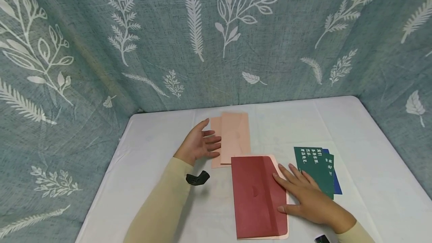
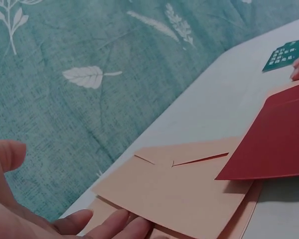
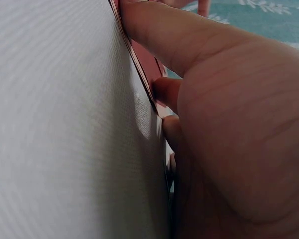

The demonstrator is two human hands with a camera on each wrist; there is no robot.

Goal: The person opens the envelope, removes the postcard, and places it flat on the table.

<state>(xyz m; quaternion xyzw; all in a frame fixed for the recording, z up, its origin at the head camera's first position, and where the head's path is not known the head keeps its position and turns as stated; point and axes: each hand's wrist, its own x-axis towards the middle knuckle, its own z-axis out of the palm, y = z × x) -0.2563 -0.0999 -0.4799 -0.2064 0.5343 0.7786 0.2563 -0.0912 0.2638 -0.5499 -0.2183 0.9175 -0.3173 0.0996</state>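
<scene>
Two overlapping peach envelopes (image 1: pixel 235 134) lie at the middle back of the table. My left hand (image 1: pixel 200 143) is at their left side, its fingers extended and touching or just over the lower one; the left wrist view shows its fingertips by the upper envelope's edge (image 2: pixel 174 194). In front lies a red envelope (image 1: pixel 253 198) with a peach edge showing beneath its right side. My right hand (image 1: pixel 305 196) rests over that right side, fingers spread, thumb on the red surface. Green cards (image 1: pixel 314 164) with white characters sit partly under the right hand's fingers.
A blue card (image 1: pixel 337 185) sticks out from under the green ones on the right. The table has a white cover (image 1: pixel 162 130). Behind and beside it hangs a blue-green curtain (image 1: pixel 152 40) with white leaf patterns.
</scene>
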